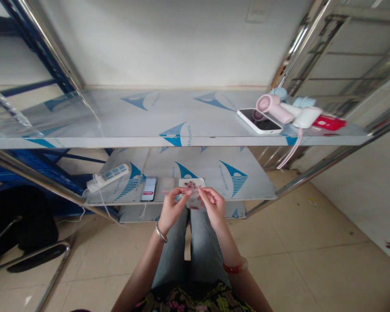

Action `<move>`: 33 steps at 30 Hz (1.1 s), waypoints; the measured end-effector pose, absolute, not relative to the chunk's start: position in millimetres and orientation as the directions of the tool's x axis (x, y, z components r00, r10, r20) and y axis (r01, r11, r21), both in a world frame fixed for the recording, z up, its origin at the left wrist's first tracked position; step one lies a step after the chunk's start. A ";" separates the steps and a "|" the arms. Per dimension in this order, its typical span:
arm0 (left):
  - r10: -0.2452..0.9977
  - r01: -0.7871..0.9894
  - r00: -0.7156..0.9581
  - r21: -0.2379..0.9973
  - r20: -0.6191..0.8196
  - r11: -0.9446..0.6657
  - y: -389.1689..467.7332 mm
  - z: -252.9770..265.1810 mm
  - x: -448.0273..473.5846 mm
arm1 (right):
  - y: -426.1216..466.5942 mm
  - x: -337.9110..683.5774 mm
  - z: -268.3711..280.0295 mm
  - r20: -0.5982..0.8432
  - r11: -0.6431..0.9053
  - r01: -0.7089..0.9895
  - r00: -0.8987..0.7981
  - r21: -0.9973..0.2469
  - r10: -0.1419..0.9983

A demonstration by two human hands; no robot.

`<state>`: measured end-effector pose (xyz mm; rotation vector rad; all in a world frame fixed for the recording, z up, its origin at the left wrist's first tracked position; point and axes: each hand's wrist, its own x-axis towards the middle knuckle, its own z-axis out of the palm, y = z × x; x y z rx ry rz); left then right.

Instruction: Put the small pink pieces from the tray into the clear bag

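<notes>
A person's left hand (173, 209) and right hand (214, 207) hold a thin, see-through plastic piece (194, 199) at the front edge of a smooth lower shelf (208, 162) printed with striped blue triangles, each grip pinching the plastic between thumb and fingers. Just beyond lies a flat white rectangle (200, 181) bearing dark-red bits (190, 184) too small to make out, with a slim phone (149, 189) and an oblong white power strip (112, 175) to the left. Above, a rounded pink fan (276, 109) rests on the flat upper shelf (169, 115).
</notes>
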<state>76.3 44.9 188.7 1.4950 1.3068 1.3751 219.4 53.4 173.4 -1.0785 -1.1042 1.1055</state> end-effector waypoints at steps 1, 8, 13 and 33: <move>0.964 0.219 -0.069 0.947 0.255 -0.235 45.5 189.6 76.3 | 53.2 218.0 173.1 0.115 0.125 -0.111 0.094 -0.986 0.989; 0.972 0.228 -0.028 0.949 0.232 -0.220 51.4 189.2 67.0 | 56.3 207.8 165.6 0.079 0.078 -0.109 -0.007 -0.991 0.997; 0.979 0.248 -0.017 0.950 0.202 -0.191 53.0 185.6 61.8 | 60.5 203.3 159.7 0.063 0.062 -0.124 -0.009 -0.990 0.998; 0.972 -0.030 0.233 1.000 0.015 -0.008 51.9 168.7 58.6 | 64.2 208.5 151.4 -0.069 -0.137 -0.175 -0.348 -0.975 0.935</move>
